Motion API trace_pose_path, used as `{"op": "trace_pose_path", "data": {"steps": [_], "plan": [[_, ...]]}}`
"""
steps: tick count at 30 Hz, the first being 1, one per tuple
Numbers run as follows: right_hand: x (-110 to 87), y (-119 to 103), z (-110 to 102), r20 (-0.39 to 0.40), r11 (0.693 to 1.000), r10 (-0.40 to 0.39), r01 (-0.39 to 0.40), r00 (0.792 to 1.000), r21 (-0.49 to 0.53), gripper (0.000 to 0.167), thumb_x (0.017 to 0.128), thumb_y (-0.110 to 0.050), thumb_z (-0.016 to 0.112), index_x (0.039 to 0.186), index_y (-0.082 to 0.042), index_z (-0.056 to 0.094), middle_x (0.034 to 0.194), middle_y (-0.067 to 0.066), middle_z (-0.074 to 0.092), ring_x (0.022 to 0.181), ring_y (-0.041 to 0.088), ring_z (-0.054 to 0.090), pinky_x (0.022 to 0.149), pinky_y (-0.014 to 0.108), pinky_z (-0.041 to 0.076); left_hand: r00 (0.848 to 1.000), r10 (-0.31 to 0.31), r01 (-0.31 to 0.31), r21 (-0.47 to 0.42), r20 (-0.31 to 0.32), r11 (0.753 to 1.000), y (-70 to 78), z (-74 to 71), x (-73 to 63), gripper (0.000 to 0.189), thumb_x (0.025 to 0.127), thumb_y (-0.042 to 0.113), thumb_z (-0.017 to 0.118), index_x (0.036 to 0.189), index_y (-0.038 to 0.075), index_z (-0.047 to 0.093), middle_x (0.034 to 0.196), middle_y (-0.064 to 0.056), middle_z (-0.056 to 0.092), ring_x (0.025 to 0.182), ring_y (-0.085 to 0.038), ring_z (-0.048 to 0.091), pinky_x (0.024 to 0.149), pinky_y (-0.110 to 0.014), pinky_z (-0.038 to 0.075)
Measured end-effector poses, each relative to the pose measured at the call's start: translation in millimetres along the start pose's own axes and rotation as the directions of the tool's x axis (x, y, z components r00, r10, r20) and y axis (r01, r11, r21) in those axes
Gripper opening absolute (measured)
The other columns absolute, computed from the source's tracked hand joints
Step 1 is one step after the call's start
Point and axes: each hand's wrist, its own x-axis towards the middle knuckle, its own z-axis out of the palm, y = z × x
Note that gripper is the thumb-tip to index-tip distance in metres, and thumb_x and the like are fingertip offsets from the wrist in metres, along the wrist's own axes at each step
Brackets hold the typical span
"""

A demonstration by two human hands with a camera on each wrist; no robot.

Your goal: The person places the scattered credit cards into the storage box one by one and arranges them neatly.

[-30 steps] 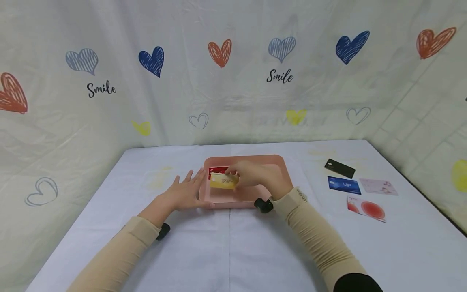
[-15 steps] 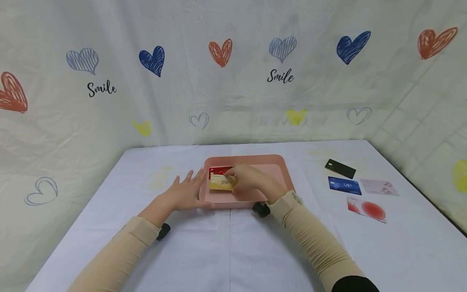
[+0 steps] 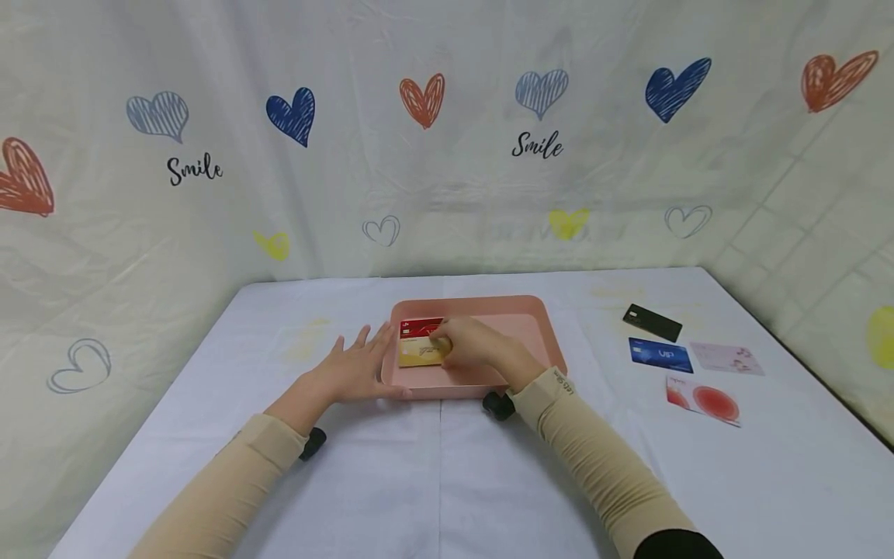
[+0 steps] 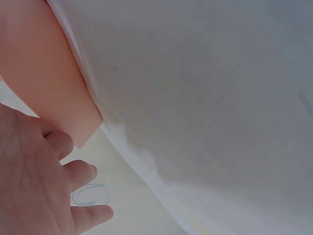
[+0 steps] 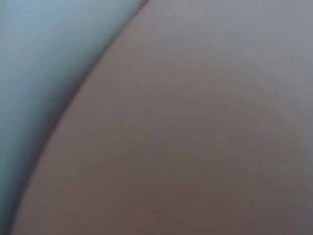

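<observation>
My right hand (image 3: 478, 347) is inside the pink tray (image 3: 513, 379), pinching the right edge of a yellow card (image 3: 417, 353). That card lies low in the tray's left part, just in front of a red card (image 3: 415, 328); whether the two overlap I cannot tell. My left hand (image 3: 355, 371) rests against the tray's left side with fingers spread and thumb along the front edge. From the left wrist, the left hand (image 4: 34, 181) shows beside the tray wall (image 4: 54, 73). The right wrist view is blurred, filled by a close brownish surface, with no fingers showing.
On the white tablecloth to the right lie a black card (image 3: 653, 322), a blue VIP card (image 3: 660, 355), a pale pink card (image 3: 728, 358) and a white card with red circles (image 3: 704, 400). Behind the table hangs a heart-printed curtain (image 3: 475, 178).
The yellow card, held tilted by my right hand, has come down and slightly left to lie below the red card. My left hand has stayed at the tray's side.
</observation>
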Motion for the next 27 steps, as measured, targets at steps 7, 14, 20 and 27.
{"op": "trace_pose_path", "data": {"steps": [7,14,20,27], "plan": [[-0.2,3.0,2.7,-0.012,0.999,0.007,-0.006,1.000,0.035,0.035,0.087,-0.005,0.081,0.122,-0.005,0.075,0.109,0.007,0.065,0.097,0.022,0.056,0.087,0.032,0.053,1.000,0.003,-0.003,0.004,-0.001,1.000,-0.3,1.4,1.3,0.121,0.084,0.078,0.062,0.165,0.007,0.008,0.171,-0.011,0.010,0.155,-0.042,0.010,0.116,-0.072,0.009],[-0.3,6.3,4.7,-0.010,0.998,-0.016,0.017,1.000,0.053,0.034,0.088,-0.007,0.081,0.122,-0.005,0.076,0.117,0.007,0.066,0.099,0.021,0.055,0.085,0.030,0.051,1.000,0.009,-0.009,-0.002,-0.006,1.000,0.4,0.4,0.3,0.119,0.085,0.075,0.063,0.165,0.005,0.010,0.171,-0.012,0.011,0.154,-0.043,0.011,0.115,-0.074,0.010],[0.6,6.3,5.6,-0.001,0.999,-0.033,0.033,0.999,0.040,0.033,0.089,-0.009,0.081,0.122,-0.006,0.076,0.120,0.006,0.067,0.101,0.019,0.057,0.089,0.031,0.052,1.000,0.009,-0.009,-0.016,-0.007,1.000,1.1,-0.1,-0.6,0.119,0.085,0.075,0.063,0.165,0.005,0.010,0.171,-0.012,0.013,0.154,-0.043,0.011,0.114,-0.074,0.010],[1.4,6.0,5.8,-0.003,0.999,-0.034,0.034,0.999,0.025,0.033,0.089,-0.010,0.081,0.122,-0.006,0.076,0.119,0.006,0.067,0.102,0.019,0.058,0.091,0.032,0.052,1.000,0.010,-0.010,-0.009,-0.009,1.000,1.2,-1.1,-1.4,0.119,0.085,0.075,0.063,0.165,0.005,0.010,0.171,-0.012,0.011,0.154,-0.043,0.011,0.115,-0.074,0.010]]}}
